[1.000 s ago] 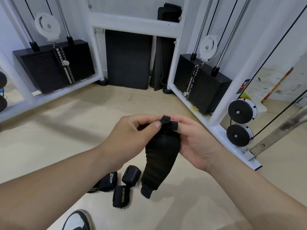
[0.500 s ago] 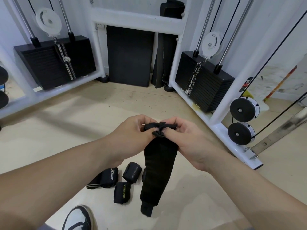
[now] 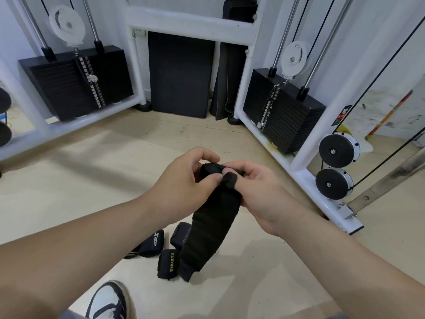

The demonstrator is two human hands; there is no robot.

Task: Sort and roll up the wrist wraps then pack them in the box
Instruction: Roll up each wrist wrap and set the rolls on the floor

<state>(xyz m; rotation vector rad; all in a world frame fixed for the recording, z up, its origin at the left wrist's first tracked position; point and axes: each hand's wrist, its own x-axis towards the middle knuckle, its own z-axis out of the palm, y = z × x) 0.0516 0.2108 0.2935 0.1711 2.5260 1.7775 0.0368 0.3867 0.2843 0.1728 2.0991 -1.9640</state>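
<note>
A long black wrist wrap (image 3: 210, 229) hangs down from both my hands in mid-air. My left hand (image 3: 184, 187) pinches its top end with thumb and fingers. My right hand (image 3: 257, 192) grips the same end, with the small thumb loop (image 3: 230, 180) over my thumb tip. The top end is partly curled over between the fingers. On the floor below lie three rolled black wraps: one marked XEP (image 3: 149, 244), one marked XUEYING (image 3: 166, 263), and one (image 3: 180, 233) partly hidden behind the hanging wrap. No box is in view.
A white cable machine frame (image 3: 299, 166) with black weight stacks (image 3: 282, 111) stands to the right and back left. Black mats (image 3: 181, 72) lean against the back wall. Two pulleys (image 3: 334, 169) sit at the right. My shoe (image 3: 108, 300) is near the bottom edge.
Both hands have worked the wrap's top end: the thumb loop went from sticking up between them to sitting over my right thumb. The hanging tail swung slightly.
</note>
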